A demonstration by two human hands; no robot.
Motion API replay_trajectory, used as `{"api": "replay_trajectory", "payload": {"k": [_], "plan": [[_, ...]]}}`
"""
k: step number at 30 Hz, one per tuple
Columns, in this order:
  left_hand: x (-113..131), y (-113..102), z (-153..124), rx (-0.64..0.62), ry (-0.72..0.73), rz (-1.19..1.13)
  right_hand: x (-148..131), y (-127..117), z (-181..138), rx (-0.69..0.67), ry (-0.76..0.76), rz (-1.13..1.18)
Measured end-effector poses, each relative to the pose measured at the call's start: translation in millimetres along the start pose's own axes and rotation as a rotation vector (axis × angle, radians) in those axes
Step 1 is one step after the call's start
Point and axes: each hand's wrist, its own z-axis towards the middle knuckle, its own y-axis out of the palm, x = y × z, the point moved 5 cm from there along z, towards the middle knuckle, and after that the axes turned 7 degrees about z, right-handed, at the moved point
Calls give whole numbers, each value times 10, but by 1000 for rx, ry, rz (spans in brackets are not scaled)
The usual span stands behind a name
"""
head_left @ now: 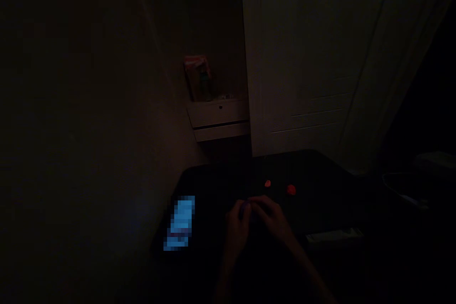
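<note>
The room is very dark. My left hand (237, 228) and my right hand (270, 218) meet over a dark table (320, 171), fingers curled and pinched together around something small that I cannot make out. Two small red objects (268, 184) (291, 190) lie on the table just beyond my hands. A lit blue phone screen (181, 223) lies to the left of my left hand.
A pale door (302, 57) stands behind the table. A low white drawer unit (221, 118) sits at the back with a reddish box (197, 78) on top. A pale flat object (335, 236) lies right of my hands.
</note>
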Motion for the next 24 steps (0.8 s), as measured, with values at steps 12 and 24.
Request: {"api": "replay_trajectory", "payload": {"k": [12,24], "plan": [[-14,-9,19,3,-67,-19,-13,-13,-14,31,24,5],[16,-20,-14,3,-22,-18,19,-27,-7,-12,77,20]]}}
